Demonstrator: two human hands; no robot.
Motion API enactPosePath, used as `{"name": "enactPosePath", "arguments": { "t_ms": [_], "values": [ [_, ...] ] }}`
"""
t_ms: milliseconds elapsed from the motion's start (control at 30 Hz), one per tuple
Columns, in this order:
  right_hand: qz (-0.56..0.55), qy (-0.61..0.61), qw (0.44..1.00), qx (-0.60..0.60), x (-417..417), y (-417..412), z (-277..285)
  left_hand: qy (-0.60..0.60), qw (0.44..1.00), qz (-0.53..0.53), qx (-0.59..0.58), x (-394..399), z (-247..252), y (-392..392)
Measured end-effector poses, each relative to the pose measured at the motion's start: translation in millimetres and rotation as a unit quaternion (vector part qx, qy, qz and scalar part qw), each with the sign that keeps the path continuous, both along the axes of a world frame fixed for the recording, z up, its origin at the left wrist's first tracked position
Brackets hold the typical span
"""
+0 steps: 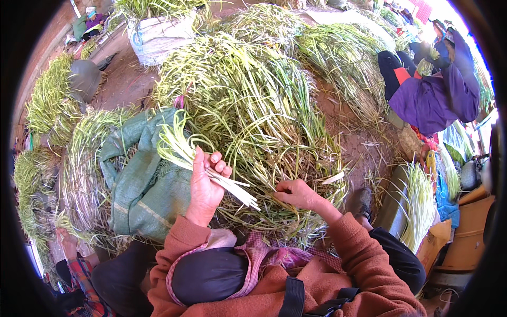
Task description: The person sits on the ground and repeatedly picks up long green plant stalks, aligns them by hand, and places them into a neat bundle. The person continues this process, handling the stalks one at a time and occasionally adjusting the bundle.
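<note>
My left hand (206, 185) holds a small bunch of pale leafy stalks (233, 189), perhaps garlic chives, their curled yellow-green leaves to the upper left and white ends to the lower right. To its right, my right hand (297, 194) has thumb and forefinger pinched at the near edge of a large heap of long green leaves (245, 87); what lies between those fingertips is too small to tell. Dry brown and straw-coloured strands lie about the right hand. A loose white stalk piece (333, 178) rests on the heap to its right.
A green woven sack (154, 190) lies at left beside more leaf bundles (85, 170). A filled white sack (158, 39) stands at the back. A person in purple (427, 95) sits at right; another's plaid sleeve (85, 281) shows lower left. Pale stalks (419, 206) lean over a grey-green container (392, 202).
</note>
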State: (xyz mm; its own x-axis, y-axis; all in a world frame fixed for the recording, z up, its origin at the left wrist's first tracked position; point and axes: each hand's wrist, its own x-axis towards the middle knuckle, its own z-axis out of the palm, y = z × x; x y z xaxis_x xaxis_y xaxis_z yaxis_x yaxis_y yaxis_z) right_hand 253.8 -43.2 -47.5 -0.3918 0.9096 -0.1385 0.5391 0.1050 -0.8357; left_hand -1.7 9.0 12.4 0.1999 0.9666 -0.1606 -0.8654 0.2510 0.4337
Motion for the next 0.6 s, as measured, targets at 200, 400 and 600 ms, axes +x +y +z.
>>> {"name": "enactPosePath", "arguments": {
  "t_ms": [200,400,600],
  "values": [
    [-0.181,0.026,0.974,0.137,-11,-6,-6,-0.053,0.998,-0.017,0.026,-3,-10,6],
    [-0.281,0.423,0.843,-0.178,-58,-21,3,-0.011,0.996,0.036,0.083,11,-2,10],
    [-0.232,0.579,0.746,-0.232,-94,-18,21,0.006,0.998,-0.049,0.038,57,-11,-14]
  ]
}}
